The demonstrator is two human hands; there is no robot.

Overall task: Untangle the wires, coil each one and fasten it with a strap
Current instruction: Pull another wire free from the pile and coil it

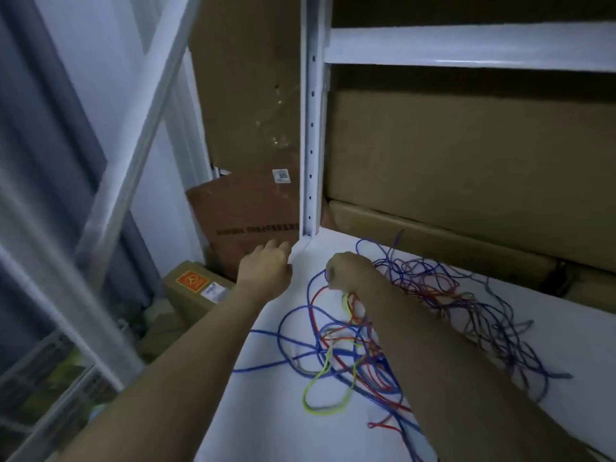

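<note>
Right hand (346, 270) fingers curl round a blue wire (313, 291) above the tangle (366, 345) — left hand (266, 265) fingers loose, holding nothing.

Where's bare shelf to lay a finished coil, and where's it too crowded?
Bare white shelf lies at the near left, between the shelf's left edge and the yellow-green wire. A smaller free patch sits by the upright post, between the left hand and right hand. The middle and right are crowded with the wire tangle, up to the cardboard boxes.
</note>
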